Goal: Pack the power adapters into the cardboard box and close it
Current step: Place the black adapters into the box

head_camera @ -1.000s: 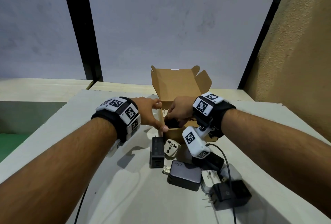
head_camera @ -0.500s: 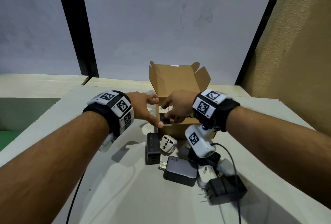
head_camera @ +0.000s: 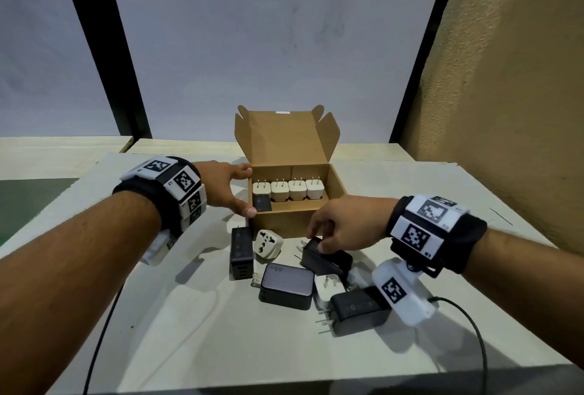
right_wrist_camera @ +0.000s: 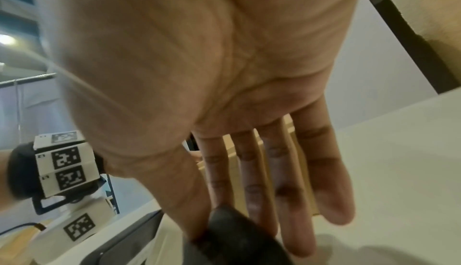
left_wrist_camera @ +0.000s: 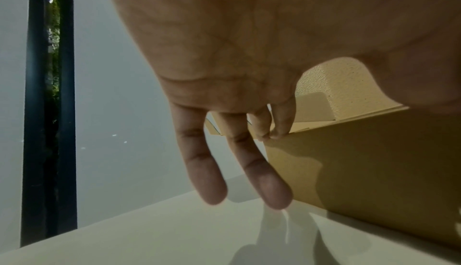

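The open cardboard box [head_camera: 294, 224] stands mid-table with its lid upright. Inside it a row of white adapters [head_camera: 297, 190] sits prongs-up, and a black adapter [head_camera: 262, 204] lies at the front left. My left hand [head_camera: 244, 190] grips the box's left wall [left_wrist_camera: 374, 170], thumb at the front corner. My right hand [head_camera: 316, 239] is in front of the box and pinches a black adapter [head_camera: 331, 260] lying on the table. In the right wrist view the thumb meets that black adapter [right_wrist_camera: 237, 237].
Loose on the table near the box lie a tall black adapter [head_camera: 241, 252], a white travel plug [head_camera: 268, 243], a grey 65W charger [head_camera: 286, 282], a white adapter [head_camera: 328, 284] and a black pronged adapter [head_camera: 357, 309]. A black cable [head_camera: 474, 331] trails right. A tan wall [head_camera: 505, 110] stands on the right.
My right hand has come out of the box, leaving a black adapter inside, and dropped onto a black adapter on the table. The left hand stays on the box wall.
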A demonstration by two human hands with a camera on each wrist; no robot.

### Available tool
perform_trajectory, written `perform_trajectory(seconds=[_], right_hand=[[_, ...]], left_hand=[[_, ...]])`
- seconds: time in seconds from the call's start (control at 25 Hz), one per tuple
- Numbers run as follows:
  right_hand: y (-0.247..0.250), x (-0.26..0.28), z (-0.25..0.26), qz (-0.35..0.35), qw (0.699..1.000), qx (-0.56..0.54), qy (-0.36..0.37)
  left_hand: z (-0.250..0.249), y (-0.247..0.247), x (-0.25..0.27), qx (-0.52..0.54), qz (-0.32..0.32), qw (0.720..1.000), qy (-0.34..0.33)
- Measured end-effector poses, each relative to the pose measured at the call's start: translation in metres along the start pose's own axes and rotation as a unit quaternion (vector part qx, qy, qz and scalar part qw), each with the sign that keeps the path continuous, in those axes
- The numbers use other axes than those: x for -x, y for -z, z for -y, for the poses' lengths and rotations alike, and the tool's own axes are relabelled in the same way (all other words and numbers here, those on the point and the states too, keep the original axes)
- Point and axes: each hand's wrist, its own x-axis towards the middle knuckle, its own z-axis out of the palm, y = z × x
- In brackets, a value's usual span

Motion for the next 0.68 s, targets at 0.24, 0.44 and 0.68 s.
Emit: perform_trajectory(seconds=[0.24,0.44,0.68], right_hand=[[-0.008,-0.001,0.003,-0.022,0.999,-0.022,0.024],[0.031,0.0,0.007,-0.093,0.994,-0.06,0.008],[0.066,-0.036,0.013,-0.225,0.96,-0.16,-0.04]], left_hand=[[0.001,0.002,-0.001,0.037,0.01,0.999,-0.004],[0.003,-0.001,-0.004,0.049,0.007,0.999,-0.002],[0.003,-0.001,-0.005,0.06,0.012,0.998,0.002]])
